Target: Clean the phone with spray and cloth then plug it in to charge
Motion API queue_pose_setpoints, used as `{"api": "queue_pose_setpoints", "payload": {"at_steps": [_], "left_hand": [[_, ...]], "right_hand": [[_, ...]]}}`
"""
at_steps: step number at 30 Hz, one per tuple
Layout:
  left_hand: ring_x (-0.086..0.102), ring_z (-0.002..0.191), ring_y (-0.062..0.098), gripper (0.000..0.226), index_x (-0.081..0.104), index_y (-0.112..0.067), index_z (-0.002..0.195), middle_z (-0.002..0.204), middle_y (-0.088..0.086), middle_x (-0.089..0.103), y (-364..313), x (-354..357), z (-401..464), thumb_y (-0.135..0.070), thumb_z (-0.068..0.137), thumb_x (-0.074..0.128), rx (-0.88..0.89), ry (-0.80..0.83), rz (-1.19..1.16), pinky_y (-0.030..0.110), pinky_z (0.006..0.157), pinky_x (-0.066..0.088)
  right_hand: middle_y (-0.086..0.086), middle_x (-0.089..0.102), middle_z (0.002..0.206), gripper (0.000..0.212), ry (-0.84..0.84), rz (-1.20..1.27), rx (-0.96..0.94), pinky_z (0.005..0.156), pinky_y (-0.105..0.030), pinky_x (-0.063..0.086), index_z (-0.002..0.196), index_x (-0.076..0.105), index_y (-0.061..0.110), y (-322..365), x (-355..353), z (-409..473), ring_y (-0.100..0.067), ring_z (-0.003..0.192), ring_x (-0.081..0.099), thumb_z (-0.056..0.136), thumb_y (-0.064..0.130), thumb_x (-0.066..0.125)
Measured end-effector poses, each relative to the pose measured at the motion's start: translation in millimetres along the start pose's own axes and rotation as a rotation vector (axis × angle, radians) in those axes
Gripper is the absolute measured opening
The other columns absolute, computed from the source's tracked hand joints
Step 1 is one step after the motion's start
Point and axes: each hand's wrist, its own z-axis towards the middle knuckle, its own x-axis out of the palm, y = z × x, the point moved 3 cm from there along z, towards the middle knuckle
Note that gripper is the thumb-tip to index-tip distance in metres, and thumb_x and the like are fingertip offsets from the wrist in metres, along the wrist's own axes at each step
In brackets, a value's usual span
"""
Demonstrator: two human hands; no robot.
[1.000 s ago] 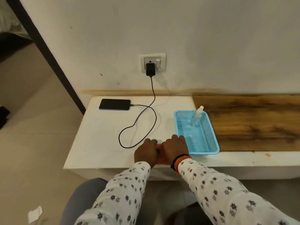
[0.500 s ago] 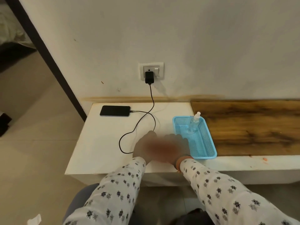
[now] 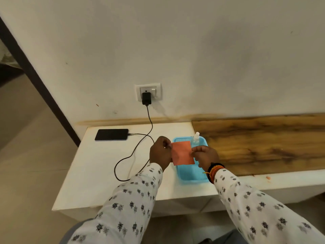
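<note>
A folded orange cloth [image 3: 182, 153] hangs in the air over the blue basket [image 3: 190, 176]. My left hand [image 3: 161, 152] pinches its left edge and my right hand [image 3: 204, 156] pinches its right edge. A clear spray bottle [image 3: 196, 138] stands in the far end of the basket, just behind the cloth. The dark phone [image 3: 111, 134] lies flat at the far left of the white counter [image 3: 98, 173], with a black cable [image 3: 135, 148] plugged into its right end. The cable loops over the counter and runs up to a black charger [image 3: 146, 98] in the wall socket [image 3: 148, 91].
A wooden board [image 3: 263, 143] covers the counter to the right of the basket. The counter's left edge drops to a tiled floor [image 3: 26, 164]. A dark door frame [image 3: 35, 73] slants down the left wall.
Both hands have lifted the orange cloth off the counter's front edge and moved it up and right, over the basket. The camera has tilted up a little.
</note>
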Motion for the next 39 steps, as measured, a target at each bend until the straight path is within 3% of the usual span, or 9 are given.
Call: {"api": "queue_pose_setpoints", "payload": {"at_steps": [3, 7, 12, 15, 26, 30, 39], "left_hand": [[0.071, 0.087, 0.038, 0.017, 0.061, -0.020, 0.081, 0.088, 0.010, 0.069, 0, 25, 1, -0.004, 0.085, 0.057, -0.085, 0.045, 0.062, 0.052, 0.067, 0.062], [0.068, 0.086, 0.026, 0.011, 0.065, -0.023, 0.084, 0.089, 0.002, 0.073, 2, 50, 2, -0.013, 0.084, 0.060, -0.004, 0.080, 0.452, 0.038, 0.080, 0.056], [0.064, 0.088, 0.026, 0.017, 0.067, -0.024, 0.090, 0.093, 0.001, 0.070, 9, 70, 2, -0.015, 0.085, 0.053, 0.000, 0.078, 0.642, 0.033, 0.077, 0.053], [0.065, 0.089, 0.027, 0.017, 0.068, -0.023, 0.093, 0.096, 0.002, 0.070, 13, 76, 4, -0.016, 0.087, 0.053, 0.019, 0.071, 0.721, 0.032, 0.077, 0.053], [0.066, 0.082, 0.025, 0.017, 0.068, -0.021, 0.093, 0.092, 0.002, 0.072, 16, 84, 3, -0.022, 0.091, 0.051, 0.087, 0.030, 0.931, 0.031, 0.067, 0.047], [0.068, 0.090, 0.027, 0.022, 0.070, -0.022, 0.102, 0.098, 0.003, 0.073, 18, 83, 1, -0.019, 0.090, 0.052, 0.104, 0.028, 0.955, 0.033, 0.073, 0.050], [0.068, 0.097, 0.022, 0.033, 0.062, -0.029, 0.124, 0.114, -0.003, 0.072, 21, 78, -2, -0.022, 0.094, 0.052, 0.142, -0.037, 0.853, 0.033, 0.081, 0.053]], "right_hand": [[0.003, 0.069, 0.073, 0.016, -0.036, -0.120, 0.031, 0.063, -0.030, 0.051, 0.067, 0.071, 0.022, -5, -23, 12, -0.019, 0.070, 0.062, 0.073, 0.007, 0.071], [0.005, 0.071, 0.071, 0.009, -0.065, -0.383, 0.048, 0.059, -0.024, 0.051, 0.066, 0.073, 0.022, -14, -45, 18, -0.014, 0.069, 0.064, 0.071, 0.015, 0.070], [0.001, 0.072, 0.079, 0.007, -0.047, -0.592, 0.047, 0.076, -0.035, 0.058, 0.076, 0.075, 0.021, -26, -47, 25, -0.021, 0.077, 0.066, 0.075, 0.022, 0.069], [0.000, 0.073, 0.085, 0.013, -0.075, -0.670, 0.035, 0.077, -0.036, 0.059, 0.086, 0.076, 0.020, -31, -44, 29, -0.021, 0.079, 0.067, 0.081, 0.029, 0.068], [-0.001, 0.072, 0.091, 0.021, -0.123, -0.918, -0.056, 0.066, -0.029, 0.056, 0.101, 0.073, 0.022, -27, -35, 28, -0.021, 0.078, 0.066, 0.085, 0.032, 0.062], [0.001, 0.071, 0.100, 0.023, -0.096, -1.019, -0.138, 0.070, -0.029, 0.056, 0.106, 0.071, 0.025, -29, -34, 25, -0.020, 0.084, 0.066, 0.086, 0.030, 0.061], [0.004, 0.070, 0.098, 0.019, -0.062, -1.090, -0.272, 0.070, -0.030, 0.057, 0.103, 0.070, 0.030, -29, -24, 20, -0.017, 0.081, 0.065, 0.087, 0.034, 0.060]]}}
